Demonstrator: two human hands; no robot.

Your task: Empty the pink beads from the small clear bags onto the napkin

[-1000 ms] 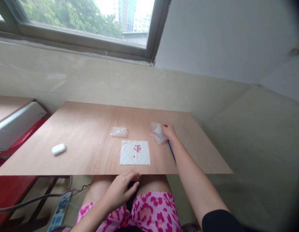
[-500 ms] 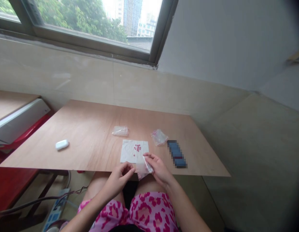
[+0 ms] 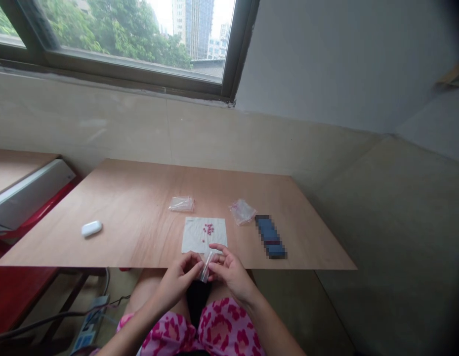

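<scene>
A narrow clear bag point(image 3: 206, 267) sits just in front of the tissue point(image 3: 204, 238), held slightly tilted between the two hands. Its plastic is drawn into a thin strip, and whatever may be inside is too small to make out.

The left hand point(image 3: 179, 280) has its fingers bunched close together, with the tips pinching the bag's left side. The right hand point(image 3: 231, 273) is a little more open. Its fingers point(image 3: 221, 262) fan slightly, and the thumb and lower fingers press the bag's right side. The gap between the hands is narrow, and the bag fills it.

A small cluster of pink beads point(image 3: 208, 229) lies on the tissue near its far edge, with a couple of strays below it. The tissue rests on a plywood board point(image 3: 133, 207), its near edge just behind the hands. Beyond the tissue, slightly left, lies a flat clear bag point(image 3: 181, 203), its contents impossible to tell. Beyond it to the right lies a crumpled clear bag point(image 3: 242, 211) with pink specks near one corner. Farther right is a pixelated blue block point(image 3: 270, 237), and well left is a white case point(image 3: 91, 228). Pink-patterned shorts point(image 3: 224, 324) show below the hands.
</scene>
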